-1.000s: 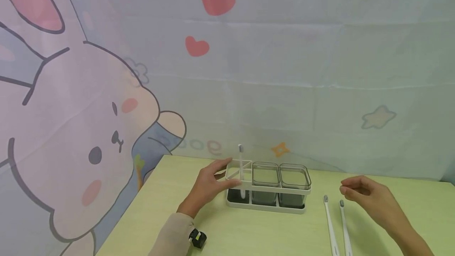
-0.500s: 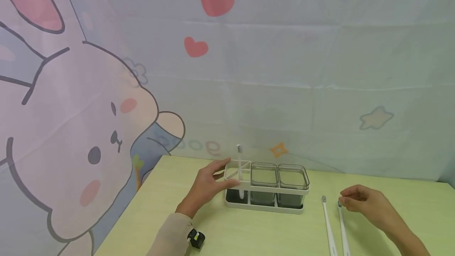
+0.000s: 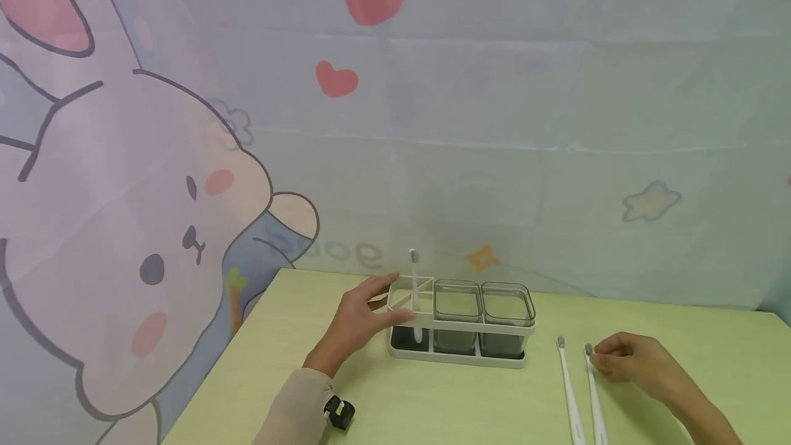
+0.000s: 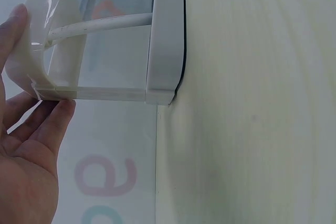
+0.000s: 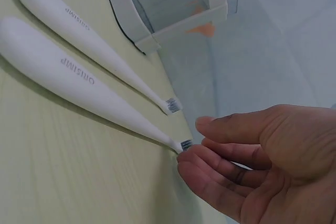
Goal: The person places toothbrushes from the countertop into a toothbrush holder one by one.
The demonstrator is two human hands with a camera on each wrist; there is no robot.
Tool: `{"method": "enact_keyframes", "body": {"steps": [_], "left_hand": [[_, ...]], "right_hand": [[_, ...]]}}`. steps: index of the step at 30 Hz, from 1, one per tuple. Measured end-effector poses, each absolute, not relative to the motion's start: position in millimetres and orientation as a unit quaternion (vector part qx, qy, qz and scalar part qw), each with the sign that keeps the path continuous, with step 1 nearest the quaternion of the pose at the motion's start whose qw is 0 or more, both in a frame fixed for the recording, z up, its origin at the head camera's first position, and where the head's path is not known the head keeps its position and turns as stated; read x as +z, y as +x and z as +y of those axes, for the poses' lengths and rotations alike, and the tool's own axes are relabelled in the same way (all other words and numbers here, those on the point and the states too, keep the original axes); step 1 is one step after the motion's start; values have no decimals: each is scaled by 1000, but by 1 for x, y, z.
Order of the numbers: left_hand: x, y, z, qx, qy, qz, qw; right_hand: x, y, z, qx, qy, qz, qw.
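Fingertips of the right hand (image 3: 630,364) touch the bristle head of the nearer toothbrush (image 5: 79,82) without grasping it, while the open left hand (image 3: 358,321) rests against the toothbrush holder (image 3: 460,335).

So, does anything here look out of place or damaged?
Nothing stands out. The holder sits flat on the table, one toothbrush upright in it, two toothbrushes lying side by side; nothing spilled or broken.

Both loose toothbrushes' (image 3: 581,404) handles run off the head view's bottom edge.
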State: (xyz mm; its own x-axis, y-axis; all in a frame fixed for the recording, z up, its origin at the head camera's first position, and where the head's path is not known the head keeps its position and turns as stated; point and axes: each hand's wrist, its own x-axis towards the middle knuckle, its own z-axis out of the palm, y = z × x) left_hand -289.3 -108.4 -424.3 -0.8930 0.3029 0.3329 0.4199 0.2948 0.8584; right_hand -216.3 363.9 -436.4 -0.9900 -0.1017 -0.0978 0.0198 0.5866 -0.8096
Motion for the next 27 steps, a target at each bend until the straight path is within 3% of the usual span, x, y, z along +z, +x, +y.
{"method": "enact_keyframes", "body": {"steps": [9,27], "left_hand": [[-425,-291,-109,-544,-226,-806,52],[-425,-292,-108,-544,-226,-806,57]], "right_hand": [[-444,-219,362,-461,-35,883,85],[-449,-218,347,-415,4,908,64]]}}
